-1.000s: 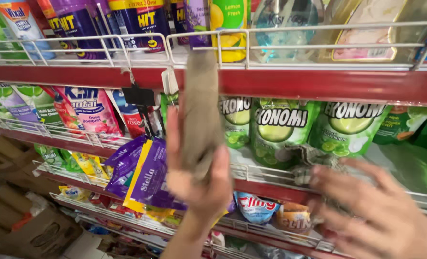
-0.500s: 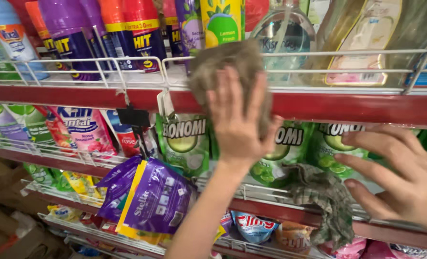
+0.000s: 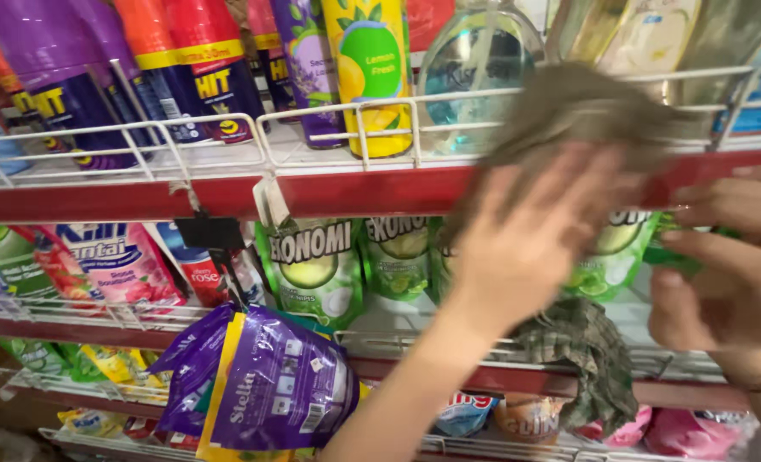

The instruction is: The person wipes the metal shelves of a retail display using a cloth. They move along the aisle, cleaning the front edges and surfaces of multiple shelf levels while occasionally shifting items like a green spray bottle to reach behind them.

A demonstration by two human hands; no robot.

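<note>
My left hand [image 3: 526, 248] was raised flat against the red front edge of the upper shelf [image 3: 227, 195], fingers spread apart and pressed onto a grey-brown cloth [image 3: 586, 111]. The cloth looked dull, soft and rumpled, blurred with motion, and it covered the shelf edge and the lower part of the white wire rail [image 3: 312, 115] just above my fingertips. Whether my fingers pinched it or only pushed it flat, I could not tell.

My right hand [image 3: 731, 274] was at the right edge, fingers curled together around a green pouch [image 3: 680, 252], of which only a small strip showed between them. It sat just beside the row of green refill pouches [image 3: 312, 269] standing on the middle shelf.

A second cloth, checked in green and grey [image 3: 590, 359], hung crumpled over the wire rail of the middle shelf, below my left wrist. To the lower left, purple packets [image 3: 269, 385] dangled from a hook. Above the cloth stood a yellow spray can [image 3: 372, 68] and a clear blue bottle [image 3: 474, 60], with purple and red cans [image 3: 184, 68] further left.
</note>
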